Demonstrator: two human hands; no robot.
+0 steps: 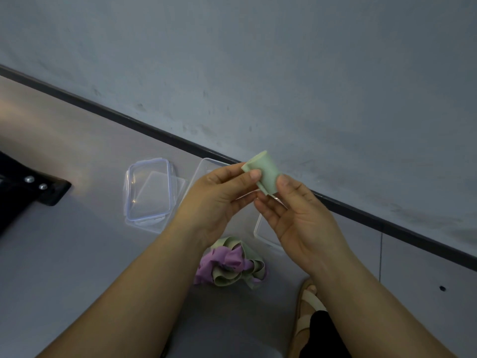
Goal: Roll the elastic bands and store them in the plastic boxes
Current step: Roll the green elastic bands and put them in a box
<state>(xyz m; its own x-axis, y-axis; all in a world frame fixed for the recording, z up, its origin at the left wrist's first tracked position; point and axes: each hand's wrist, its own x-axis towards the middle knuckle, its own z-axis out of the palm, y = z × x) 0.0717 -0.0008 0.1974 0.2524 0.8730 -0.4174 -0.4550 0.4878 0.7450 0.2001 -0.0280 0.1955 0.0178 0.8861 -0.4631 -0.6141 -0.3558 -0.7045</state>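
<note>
Grey scuffed wall up top, dark skirting running diag, smooth grey floor w/ warm light patch at left, dim overall

Dim, bluish, soft light; warm glow at left; wide-angle bending toward the edges.

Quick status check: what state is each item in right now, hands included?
Green band: rolled up, pinched between both hands, off the floor.
Left hand: thumb and fingers shut on the roll.
Right hand: thumb on the roll, holding it.
Pile of bands: purple and green, loose, unrolled, on the floor.
Lid: off, lying on the floor.
Boxes: open; contents hidden by the hands.
</note>
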